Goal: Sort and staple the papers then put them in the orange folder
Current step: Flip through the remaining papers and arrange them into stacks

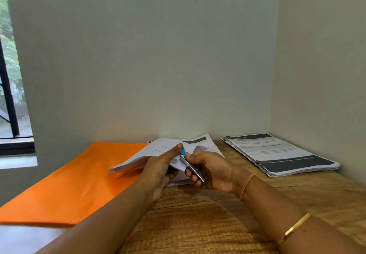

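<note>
My left hand (160, 169) holds a bundle of white papers (146, 154) lifted off the table, thumb on top near one corner. My right hand (210, 170) grips a metal stapler with a blue tip (191, 164), whose jaws sit over that corner of the bundle. The orange folder (75, 182) lies flat on the left, partly under the papers. A second stack of printed papers (281, 153) with dark header bars rests at the right, near the wall.
The wooden table (208, 220) runs into a corner of two plain walls. A window (11, 87) with a dark frame is at the far left. The folder's near edge overhangs the table's left side.
</note>
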A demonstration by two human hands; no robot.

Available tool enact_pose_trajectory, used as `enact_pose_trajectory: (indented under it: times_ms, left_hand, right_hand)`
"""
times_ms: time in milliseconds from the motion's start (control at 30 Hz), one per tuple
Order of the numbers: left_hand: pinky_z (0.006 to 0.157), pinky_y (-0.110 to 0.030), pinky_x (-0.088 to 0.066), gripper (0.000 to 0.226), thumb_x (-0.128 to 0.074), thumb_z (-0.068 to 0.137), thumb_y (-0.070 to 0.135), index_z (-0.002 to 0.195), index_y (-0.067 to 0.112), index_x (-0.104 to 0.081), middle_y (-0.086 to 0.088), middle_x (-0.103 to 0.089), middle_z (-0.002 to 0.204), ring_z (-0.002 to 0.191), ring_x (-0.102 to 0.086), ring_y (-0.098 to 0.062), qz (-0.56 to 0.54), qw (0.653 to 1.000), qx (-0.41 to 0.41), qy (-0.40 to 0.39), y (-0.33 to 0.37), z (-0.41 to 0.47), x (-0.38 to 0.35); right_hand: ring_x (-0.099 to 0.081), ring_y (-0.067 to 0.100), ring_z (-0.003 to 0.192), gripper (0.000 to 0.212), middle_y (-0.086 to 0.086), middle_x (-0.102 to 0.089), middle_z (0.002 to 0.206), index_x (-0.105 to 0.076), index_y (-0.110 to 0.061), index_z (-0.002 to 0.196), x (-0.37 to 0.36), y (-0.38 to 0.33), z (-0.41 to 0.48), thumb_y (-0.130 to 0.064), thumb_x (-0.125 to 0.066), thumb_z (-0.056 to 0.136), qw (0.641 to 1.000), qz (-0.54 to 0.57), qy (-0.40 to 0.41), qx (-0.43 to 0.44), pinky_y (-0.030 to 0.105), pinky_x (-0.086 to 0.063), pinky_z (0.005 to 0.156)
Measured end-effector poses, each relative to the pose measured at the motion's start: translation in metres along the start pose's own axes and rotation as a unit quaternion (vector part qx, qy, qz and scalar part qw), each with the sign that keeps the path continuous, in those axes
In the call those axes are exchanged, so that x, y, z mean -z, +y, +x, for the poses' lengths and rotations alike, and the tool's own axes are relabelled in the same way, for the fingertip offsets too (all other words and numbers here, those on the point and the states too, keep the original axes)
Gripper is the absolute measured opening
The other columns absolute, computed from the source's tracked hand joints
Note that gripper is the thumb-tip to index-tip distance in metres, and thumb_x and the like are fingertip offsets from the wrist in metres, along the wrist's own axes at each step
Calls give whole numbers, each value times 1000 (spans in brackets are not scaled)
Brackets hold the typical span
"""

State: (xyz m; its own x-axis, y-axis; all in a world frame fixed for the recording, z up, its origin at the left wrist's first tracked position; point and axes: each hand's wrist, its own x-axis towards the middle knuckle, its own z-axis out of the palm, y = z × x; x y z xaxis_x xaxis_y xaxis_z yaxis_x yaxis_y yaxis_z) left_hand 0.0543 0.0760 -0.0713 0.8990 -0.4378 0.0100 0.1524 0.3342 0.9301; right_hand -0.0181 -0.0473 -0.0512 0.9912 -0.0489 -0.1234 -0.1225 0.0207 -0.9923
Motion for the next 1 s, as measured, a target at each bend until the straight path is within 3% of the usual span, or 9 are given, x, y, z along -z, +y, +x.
enact_pose_trajectory:
  times_ms: [200,300,433,600,667,767,900,1000]
  left_hand:
    - [84,-35,-52,40,-74,75,28,99,-3,-67,-19,-69,93,83,-63,-24,18,1000,-4,16,-4,6,0]
    - [80,-35,-52,29,-72,80,23,94,-2,-67,-18,-69,87,77,-62,-23,15,1000,-2,24,-3,6,-2]
    - [78,-34,-55,31,-70,80,20,100,-3,-65,-17,-70,88,80,-65,-24,7,1000,14,14,-1,4,-2]
    - [92,-46,-51,53,-68,77,45,111,5,-61,-21,-68,106,100,-65,-32,-32,996,84,-9,2,5,1]
    - [86,-44,-54,52,-64,83,43,117,5,-57,-21,-65,111,100,-65,-31,-71,993,94,5,5,5,2]
    - [69,-38,-57,37,-56,93,22,123,1,-52,-23,-63,113,93,-64,-28,-106,989,100,29,7,3,1]
    - [62,-44,-58,33,-52,94,10,125,-1,-49,-24,-63,111,99,-62,-33,-141,983,119,28,8,3,2]
    - [69,-46,-58,35,-49,95,7,129,-1,-47,-22,-64,105,95,-63,-32,-139,984,113,24,7,4,1]
  right_hand:
    - [-51,13,53,22,6,-58,65,-51,-12,84,0,0,-2,-23,-42,100,1000,-26,1,4,22,-43,46]
    - [-51,13,53,22,6,-57,65,-50,-11,83,1,-1,-2,-23,-41,100,999,-40,3,0,22,-43,47]
    - [-51,12,54,22,7,-57,66,-51,-10,84,4,-1,-2,-23,-42,100,999,-41,3,-2,22,-43,48]
    - [-52,11,53,24,6,-58,67,-55,-8,89,9,1,1,-28,-46,98,1000,-1,-10,-18,21,-43,48]
    - [-52,11,54,26,6,-59,68,-56,-8,89,14,-1,1,-30,-46,98,1000,-9,-14,-24,21,-44,49]
    - [-54,12,56,24,7,-63,70,-59,-8,88,27,-5,-3,-28,-48,96,999,-36,-13,-17,20,-45,48]
    - [-56,13,60,21,9,-63,74,-60,-6,92,48,-12,-13,-25,-51,95,993,-107,54,-16,22,-47,54]
    - [-56,14,60,22,10,-62,75,-61,-6,96,61,-11,-10,-26,-52,95,958,-223,175,-38,23,-45,57]
